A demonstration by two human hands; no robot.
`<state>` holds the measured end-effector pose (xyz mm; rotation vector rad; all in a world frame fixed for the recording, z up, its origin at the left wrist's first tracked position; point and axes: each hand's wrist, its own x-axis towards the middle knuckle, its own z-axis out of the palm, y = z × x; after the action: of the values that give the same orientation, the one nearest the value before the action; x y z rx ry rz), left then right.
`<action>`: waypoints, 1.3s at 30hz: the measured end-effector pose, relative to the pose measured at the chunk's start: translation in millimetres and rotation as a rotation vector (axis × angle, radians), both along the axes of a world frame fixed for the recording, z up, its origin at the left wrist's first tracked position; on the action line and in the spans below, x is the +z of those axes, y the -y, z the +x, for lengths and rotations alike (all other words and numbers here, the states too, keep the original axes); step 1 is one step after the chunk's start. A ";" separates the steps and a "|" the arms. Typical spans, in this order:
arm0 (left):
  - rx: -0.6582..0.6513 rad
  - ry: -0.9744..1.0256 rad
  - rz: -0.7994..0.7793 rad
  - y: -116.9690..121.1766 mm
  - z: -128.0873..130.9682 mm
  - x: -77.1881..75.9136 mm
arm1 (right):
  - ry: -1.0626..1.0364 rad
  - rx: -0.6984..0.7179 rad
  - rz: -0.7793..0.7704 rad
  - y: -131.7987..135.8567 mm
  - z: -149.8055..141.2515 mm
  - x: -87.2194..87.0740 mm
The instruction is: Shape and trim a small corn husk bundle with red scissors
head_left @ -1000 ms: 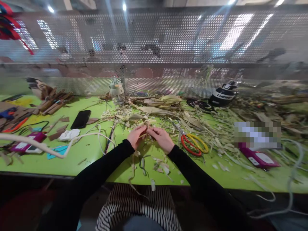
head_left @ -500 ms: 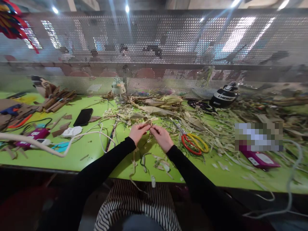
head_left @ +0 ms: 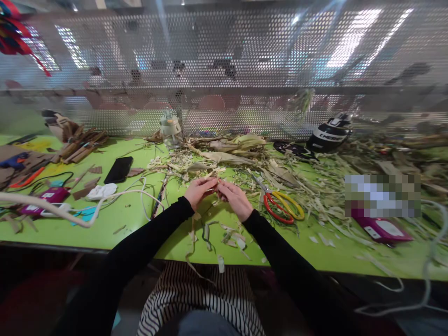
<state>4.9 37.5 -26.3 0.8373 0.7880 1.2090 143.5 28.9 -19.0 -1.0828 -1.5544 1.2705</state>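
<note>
Over the green table (head_left: 140, 233), my left hand (head_left: 198, 192) and my right hand (head_left: 236, 198) meet fingertip to fingertip. Both are closed in a pinch on a small piece of dried corn husk, mostly hidden by the fingers. Below the left hand, a thin pale husk strip (head_left: 192, 233) runs down past the table's front edge. Husk scraps (head_left: 231, 242) lie in front of the hands. Scissors (head_left: 267, 190) with one red and one yellow handle rest to the right of my right hand. Behind the hands spreads a heap of dried corn husks (head_left: 227, 157).
A perforated metal screen (head_left: 224, 46) closes off the back. A clear bottle (head_left: 171, 130) and a black jug (head_left: 330, 135) stand before it. To the left lie a black phone (head_left: 119, 169) and a white cable (head_left: 84, 221); at right is a magenta device (head_left: 385, 229).
My right fingers have curled in slightly against the left fingertips, and both hands stay together in the same place. The view has shifted slightly.
</note>
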 end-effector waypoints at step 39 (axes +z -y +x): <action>-0.051 -0.138 0.064 14.4 12.1 -0.5 | -0.196 -0.097 -0.039 -2.2 14.6 4.9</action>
<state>17.0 23.0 -26.8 0.9965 0.8381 1.1452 158.1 31.2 -14.1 -1.0125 -1.3211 1.3040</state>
